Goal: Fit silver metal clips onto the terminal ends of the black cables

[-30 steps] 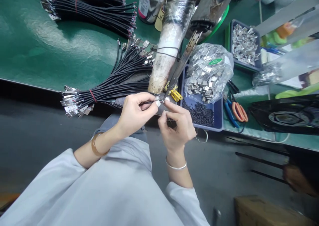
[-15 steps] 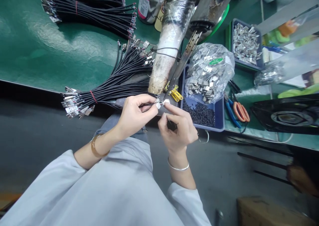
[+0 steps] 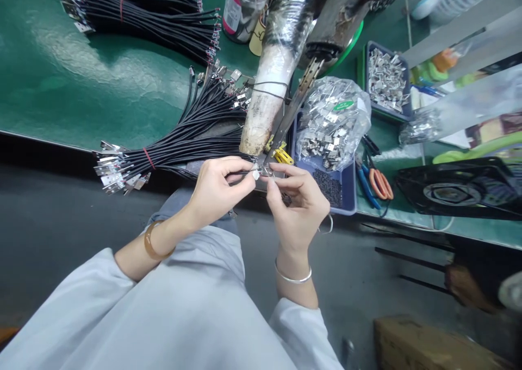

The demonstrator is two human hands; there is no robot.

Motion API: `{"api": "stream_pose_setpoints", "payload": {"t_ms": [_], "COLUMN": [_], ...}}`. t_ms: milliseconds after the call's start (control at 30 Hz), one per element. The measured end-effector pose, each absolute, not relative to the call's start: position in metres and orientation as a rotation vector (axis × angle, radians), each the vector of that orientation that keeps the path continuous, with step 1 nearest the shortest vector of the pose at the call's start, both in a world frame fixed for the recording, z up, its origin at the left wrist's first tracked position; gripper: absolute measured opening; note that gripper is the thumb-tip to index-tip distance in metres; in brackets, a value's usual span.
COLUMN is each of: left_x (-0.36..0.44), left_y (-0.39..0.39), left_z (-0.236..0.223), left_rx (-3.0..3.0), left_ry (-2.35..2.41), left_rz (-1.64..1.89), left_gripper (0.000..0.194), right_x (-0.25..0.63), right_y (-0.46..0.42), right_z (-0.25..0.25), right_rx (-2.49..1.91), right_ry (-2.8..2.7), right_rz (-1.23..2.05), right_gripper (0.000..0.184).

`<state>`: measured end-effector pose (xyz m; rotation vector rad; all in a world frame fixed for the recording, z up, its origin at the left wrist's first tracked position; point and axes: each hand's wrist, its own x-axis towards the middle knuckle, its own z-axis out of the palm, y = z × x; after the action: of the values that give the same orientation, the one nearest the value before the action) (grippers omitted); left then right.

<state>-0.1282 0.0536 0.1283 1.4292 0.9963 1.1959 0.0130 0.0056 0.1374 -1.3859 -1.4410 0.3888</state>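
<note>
Steadily now: left hand [image 3: 218, 187] pinches thin black cable [image 3: 240, 172] near worktop [image 3: 81, 100] edge; right hand [image 3: 299, 201], fingertips close about small silver metal end [image 3: 267, 172], grip firmness cannot tell. Best keep cable braced, right touch light. Counts: two hands, one near blue plastic tray [image 3: 349, 202], one far blue plastic tray [image 3: 389, 113], one clear plastic bag [image 3: 351, 95]; loose metal pieces [image 3: 385, 76] uncountable.

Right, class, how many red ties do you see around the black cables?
2: one red tie around the far cable bundle, another red tie around the near cable bundle, towards its left-hand metal ends. Others may be hidden.
</note>
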Motion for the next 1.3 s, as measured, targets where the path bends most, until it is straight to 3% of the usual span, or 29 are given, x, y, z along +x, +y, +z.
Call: {"api": "stream_pose_setpoints", "payload": {"t_ms": [800, 1000, 1300], "left_x": [-0.127, -0.130, -0.135], "left_y": [0.057, 0.056, 0.054], "left_z": [0.132, 0.131, 0.131], "left_rx": [1.371, 1.303, 1.227], "left_ry": [1.008, 0.995, 0.881], "left_rz": [1.160, 1.148, 1.103], "left_gripper": [0.017, 0.009, 0.010], "right_x": [0.017, 0.013, 0.011], "right_y": [0.006, 0.006, 0.005], "right_z": [0.141, 0.138, 0.144], "right_rx": [-1.333, -1.346, -1.389], "right_ry": [-1.742, -1.647, -1.456], "right_rz": [0.031, 0.024, 0.449], "right_gripper": [0.017, 0.016, 0.013]}}
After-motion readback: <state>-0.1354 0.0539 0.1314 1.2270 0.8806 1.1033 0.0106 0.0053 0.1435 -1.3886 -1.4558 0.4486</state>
